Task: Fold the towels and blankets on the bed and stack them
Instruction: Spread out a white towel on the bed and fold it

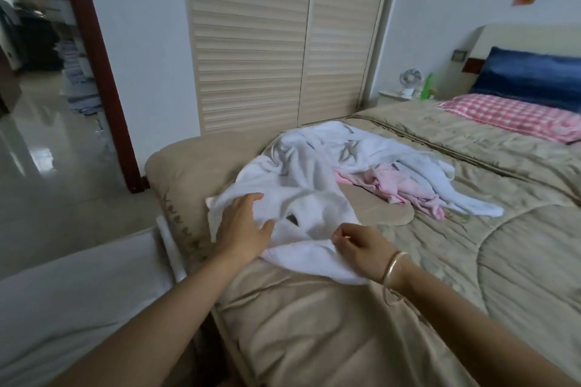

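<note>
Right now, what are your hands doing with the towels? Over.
Left hand flat on white towel. Right hand pinches its near edge. Pink towel behind, crumpled. Nothing blocking.

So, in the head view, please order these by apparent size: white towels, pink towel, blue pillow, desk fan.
1. white towels.
2. pink towel and blue pillow look alike; the pillow is farther and cropped, so unranked.
3. desk fan.

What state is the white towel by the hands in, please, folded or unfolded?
Unfolded: the white towel lies rumpled on the bed; the right hand pinches its near edge, the left hand rests on it.
</note>
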{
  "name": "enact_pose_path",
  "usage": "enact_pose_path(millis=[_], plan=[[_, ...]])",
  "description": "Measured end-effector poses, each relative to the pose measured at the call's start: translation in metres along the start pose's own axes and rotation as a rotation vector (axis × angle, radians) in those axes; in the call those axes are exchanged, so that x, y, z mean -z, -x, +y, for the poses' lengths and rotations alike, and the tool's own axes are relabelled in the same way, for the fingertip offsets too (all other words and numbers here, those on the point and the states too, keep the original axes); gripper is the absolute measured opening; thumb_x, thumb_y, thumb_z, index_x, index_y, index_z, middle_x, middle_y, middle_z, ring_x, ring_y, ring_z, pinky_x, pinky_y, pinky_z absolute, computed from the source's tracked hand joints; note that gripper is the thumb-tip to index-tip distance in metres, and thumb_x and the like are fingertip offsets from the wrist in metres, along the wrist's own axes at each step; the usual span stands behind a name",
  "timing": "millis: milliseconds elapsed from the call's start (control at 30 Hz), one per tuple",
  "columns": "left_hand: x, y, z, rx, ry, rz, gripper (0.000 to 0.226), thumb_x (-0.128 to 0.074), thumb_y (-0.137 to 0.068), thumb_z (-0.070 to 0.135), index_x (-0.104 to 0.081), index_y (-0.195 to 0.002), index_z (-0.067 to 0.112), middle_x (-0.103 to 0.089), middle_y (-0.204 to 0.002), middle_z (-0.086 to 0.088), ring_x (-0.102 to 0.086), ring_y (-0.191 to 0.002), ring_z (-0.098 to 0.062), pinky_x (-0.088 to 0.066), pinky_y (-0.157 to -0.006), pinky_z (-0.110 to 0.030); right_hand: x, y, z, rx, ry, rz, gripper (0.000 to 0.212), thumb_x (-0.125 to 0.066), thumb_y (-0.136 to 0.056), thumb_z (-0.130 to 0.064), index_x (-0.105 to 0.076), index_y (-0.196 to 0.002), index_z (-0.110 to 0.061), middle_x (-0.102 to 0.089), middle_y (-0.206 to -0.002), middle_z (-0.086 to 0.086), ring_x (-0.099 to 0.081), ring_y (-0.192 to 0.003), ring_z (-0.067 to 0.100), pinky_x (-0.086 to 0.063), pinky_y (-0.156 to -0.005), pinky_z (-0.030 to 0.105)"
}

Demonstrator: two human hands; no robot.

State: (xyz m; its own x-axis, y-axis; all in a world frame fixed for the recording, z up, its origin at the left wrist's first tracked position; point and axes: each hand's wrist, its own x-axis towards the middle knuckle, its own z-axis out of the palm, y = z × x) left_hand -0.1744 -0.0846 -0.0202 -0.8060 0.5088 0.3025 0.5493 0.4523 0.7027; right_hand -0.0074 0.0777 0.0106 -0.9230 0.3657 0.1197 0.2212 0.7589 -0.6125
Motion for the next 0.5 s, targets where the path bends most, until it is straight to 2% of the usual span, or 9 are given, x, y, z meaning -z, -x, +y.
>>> enact_pose_path(millis=[67, 133, 167, 233, 300, 367, 433, 500], plan=[[-0.012, 0.01, 0.009, -0.011, -0.113, -0.222, 0.073, -0.074, -0.078, 0.047, -0.044, -0.14, 0.022, -0.047, -0.141, 0.004, -0.043, -0.13, -0.018, -0.037, -0.106, -0.032, 0.034, 0.029, 0.015, -0.084, 0.086, -0.252, 0.022, -0.053, -0.094, -0.015, -0.064, -0.075, -0.021, -0.064, -0.077, -0.003, -0.054, -0.076, 0.008, -0.04, -0.074, 0.019], [-0.027, 0.025, 0.017, -0.069, -0.225, -0.363, 0.08, -0.073, -0.07, 0.062, -0.047, -0.135, 0.025, -0.051, -0.135, 0.007, -0.048, -0.125, -0.014, -0.041, -0.1, -0.033, 0.06, 0.059, 0.027, -0.204, 0.089, -0.535, 0.017, -0.057, -0.088, -0.024, -0.065, -0.076, -0.032, -0.065, -0.077, -0.013, -0.058, -0.079, 0.003, -0.044, -0.077, 0.015], [-0.034, 0.033, 0.019, -0.101, -0.267, -0.383, 0.076, -0.072, -0.068, 0.065, -0.05, -0.129, 0.026, -0.054, -0.128, 0.008, -0.052, -0.119, -0.013, -0.043, -0.095, -0.032, 0.068, 0.071, 0.032, -0.263, 0.075, -0.625, 0.011, -0.058, -0.082, -0.031, -0.067, -0.078, -0.035, -0.066, -0.079, -0.014, -0.06, -0.081, 0.002, -0.046, -0.08, 0.017], [-0.043, 0.045, 0.026, -0.155, -0.324, -0.337, 0.057, -0.07, -0.075, 0.057, -0.055, -0.12, 0.025, -0.058, -0.118, 0.007, -0.055, -0.111, -0.015, -0.044, -0.088, -0.031, 0.078, 0.093, 0.039, -0.336, 0.032, -0.652, 0.015, -0.057, -0.071, -0.04, -0.068, -0.079, -0.034, -0.067, -0.082, -0.016, -0.06, -0.083, 0.002, -0.047, -0.084, 0.021], [-0.04, 0.046, 0.028, -0.163, -0.328, -0.258, 0.033, -0.063, -0.085, 0.039, -0.06, -0.112, 0.021, -0.064, -0.113, 0.001, -0.059, -0.108, -0.021, -0.046, -0.085, -0.033, 0.074, 0.097, 0.049, -0.336, 0.116, -0.554, 0.016, -0.059, -0.075, -0.048, -0.067, -0.079, -0.034, -0.066, -0.084, -0.016, -0.06, -0.087, 0.004, -0.047, -0.087, 0.024], [-0.03, 0.045, 0.025, -0.105, -0.219, -0.21, 0.014, -0.055, -0.085, 0.028, -0.065, -0.093, 0.023, -0.07, -0.098, -0.001, -0.064, -0.097, -0.025, -0.049, -0.08, -0.035, 0.07, 0.095, 0.059, -0.337, 0.296, -0.312, 0.015, -0.058, -0.086, -0.045, -0.063, -0.082, -0.031, -0.064, -0.087, -0.013, -0.06, -0.089, 0.008, -0.045, -0.08, 0.022], [-0.017, 0.044, 0.023, -0.019, -0.145, -0.155, 0.015, -0.052, -0.086, 0.023, -0.066, -0.085, 0.026, -0.071, -0.09, 0.002, -0.064, -0.087, -0.022, -0.049, -0.073, -0.033, 0.068, 0.094, 0.064, -0.404, 0.34, 0.007, 0.014, -0.059, -0.087, -0.042, -0.058, -0.083, -0.029, -0.065, -0.089, -0.008, -0.061, -0.086, 0.014, -0.044, -0.074, 0.026], [-0.009, 0.042, 0.023, 0.054, -0.076, -0.049, 0.016, -0.053, -0.091, 0.016, -0.068, -0.092, 0.019, -0.07, -0.09, 0.001, -0.061, -0.084, -0.02, -0.042, -0.067, -0.029, 0.065, 0.095, 0.068, -0.394, 0.328, 0.19, 0.022, -0.064, -0.083, -0.047, -0.055, -0.093, -0.029, -0.062, -0.096, -0.006, -0.059, -0.087, 0.015, -0.046, -0.075, 0.028]])
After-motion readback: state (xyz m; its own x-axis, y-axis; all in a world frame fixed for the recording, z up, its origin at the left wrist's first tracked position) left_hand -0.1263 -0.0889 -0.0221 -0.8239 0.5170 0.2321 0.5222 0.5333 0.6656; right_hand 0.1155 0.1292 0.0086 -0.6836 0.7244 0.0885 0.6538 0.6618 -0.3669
